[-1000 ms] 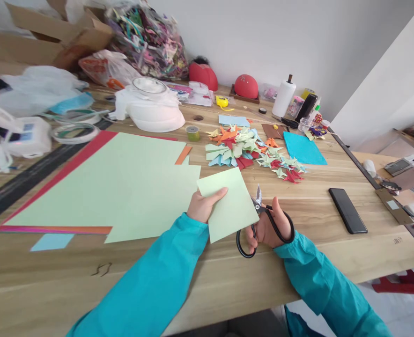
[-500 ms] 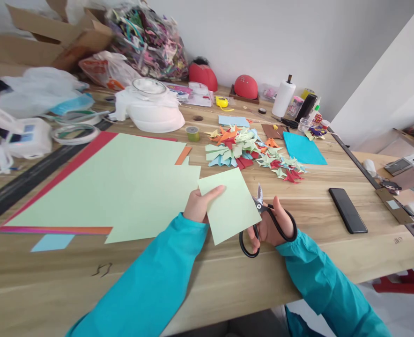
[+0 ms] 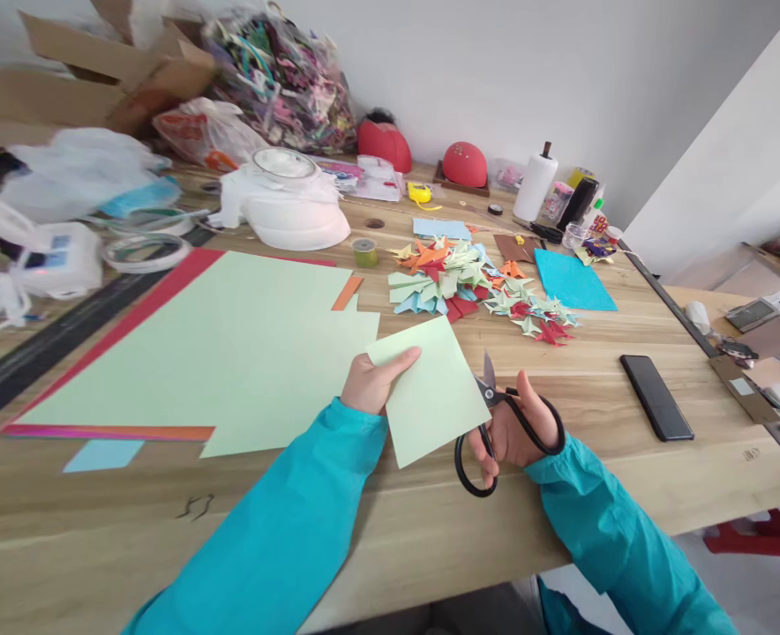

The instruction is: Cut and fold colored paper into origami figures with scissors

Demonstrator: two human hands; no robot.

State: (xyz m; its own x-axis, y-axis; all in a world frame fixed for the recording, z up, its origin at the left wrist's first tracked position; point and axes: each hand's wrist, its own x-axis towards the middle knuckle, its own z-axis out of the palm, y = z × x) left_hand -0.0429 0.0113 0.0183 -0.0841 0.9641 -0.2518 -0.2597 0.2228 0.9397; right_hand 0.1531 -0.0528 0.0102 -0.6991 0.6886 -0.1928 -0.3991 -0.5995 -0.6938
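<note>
A pale green sheet of paper (image 3: 433,397) is pinched in my left hand (image 3: 377,379), the thumb lying across its upper left part. My right hand (image 3: 519,423) has its fingers through the black handles of a pair of scissors (image 3: 489,395). The scissor blades stand apart at the sheet's right edge; one blade points up past it, and the other is hidden by the paper. Large pale green sheets (image 3: 231,353) lie to the left, over red and orange ones. Beyond my hands is a pile of folded paper cranes (image 3: 456,273) in green, red, orange and blue.
A black phone (image 3: 656,397) lies at the right. Blue felt-like square (image 3: 575,280), green spool (image 3: 364,253) and yellow tape measure (image 3: 420,193) rest farther back. Bags, a cardboard box (image 3: 86,62) and a white bottle (image 3: 536,183) stand along the wall.
My left hand and the pale green sheet have shifted slightly left. The scissor handles have moved a little down and right, with the blades still apart.
</note>
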